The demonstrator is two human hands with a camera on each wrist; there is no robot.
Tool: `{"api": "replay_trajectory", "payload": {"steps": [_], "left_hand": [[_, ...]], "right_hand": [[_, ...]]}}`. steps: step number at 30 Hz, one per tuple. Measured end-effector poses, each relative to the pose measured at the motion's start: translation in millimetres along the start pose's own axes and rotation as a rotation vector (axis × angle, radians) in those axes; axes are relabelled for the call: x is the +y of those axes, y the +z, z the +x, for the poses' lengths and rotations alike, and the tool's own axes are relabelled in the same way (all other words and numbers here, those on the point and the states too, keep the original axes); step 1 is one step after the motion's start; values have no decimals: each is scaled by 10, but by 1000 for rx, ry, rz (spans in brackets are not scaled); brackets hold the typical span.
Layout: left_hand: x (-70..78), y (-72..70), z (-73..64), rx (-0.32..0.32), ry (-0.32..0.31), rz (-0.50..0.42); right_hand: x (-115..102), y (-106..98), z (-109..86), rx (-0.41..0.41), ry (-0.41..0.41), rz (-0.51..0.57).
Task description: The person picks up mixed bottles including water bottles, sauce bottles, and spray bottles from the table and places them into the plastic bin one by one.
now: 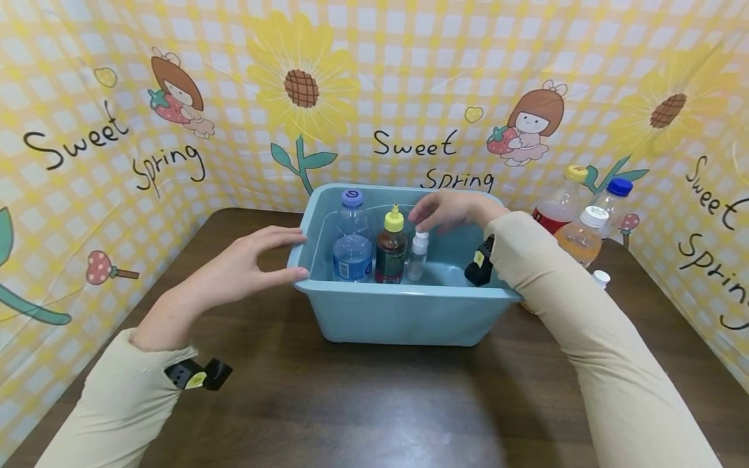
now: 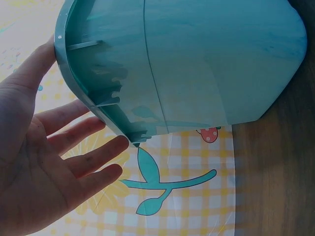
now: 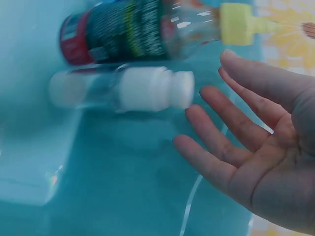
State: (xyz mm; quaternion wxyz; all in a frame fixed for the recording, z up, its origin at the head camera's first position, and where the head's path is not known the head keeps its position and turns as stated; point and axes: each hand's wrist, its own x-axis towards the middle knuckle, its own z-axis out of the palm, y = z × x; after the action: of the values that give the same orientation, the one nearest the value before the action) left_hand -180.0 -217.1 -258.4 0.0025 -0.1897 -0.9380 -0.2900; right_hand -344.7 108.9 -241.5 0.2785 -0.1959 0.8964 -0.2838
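Observation:
A light blue plastic tub [image 1: 409, 312] stands on the table. Inside it, from left to right, are a clear water bottle [image 1: 353, 250] with a purple cap, a brown sauce bottle [image 1: 391, 253] with a yellow nozzle cap, and a small clear bottle [image 1: 417, 260] with a white top. My left hand [image 1: 257, 263] touches the tub's left rim, fingers spread and fairly straight. Over the tub, my right hand [image 1: 447, 209] hovers beside the small bottle's white top [image 3: 152, 89], its fingers loosely extended and holding nothing.
Right of the tub stand a bottle with a yellow cap [image 1: 576, 174], one with a blue cap [image 1: 619, 187] and an orange drink bottle [image 1: 579, 242]. A small white cap [image 1: 601, 278] shows behind the right sleeve. Patterned cloth [image 1: 374, 78] hangs around the dark wooden table [image 1: 374, 403].

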Motion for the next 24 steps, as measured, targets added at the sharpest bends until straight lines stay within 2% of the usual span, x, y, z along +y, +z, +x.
{"api": "replay_trajectory", "payload": {"steps": [7,12,24], "left_hand": [[-1,1,1,0,-4,-2],[7,-3,-7,1,-6,-2],[10,2,-10,4,-3,9]], "right_hand": [[-101,-143,-238,66,-104,58],[-149,-273,-434,115,-150,96],[-69,-387,-876,252,-156,119]]}}
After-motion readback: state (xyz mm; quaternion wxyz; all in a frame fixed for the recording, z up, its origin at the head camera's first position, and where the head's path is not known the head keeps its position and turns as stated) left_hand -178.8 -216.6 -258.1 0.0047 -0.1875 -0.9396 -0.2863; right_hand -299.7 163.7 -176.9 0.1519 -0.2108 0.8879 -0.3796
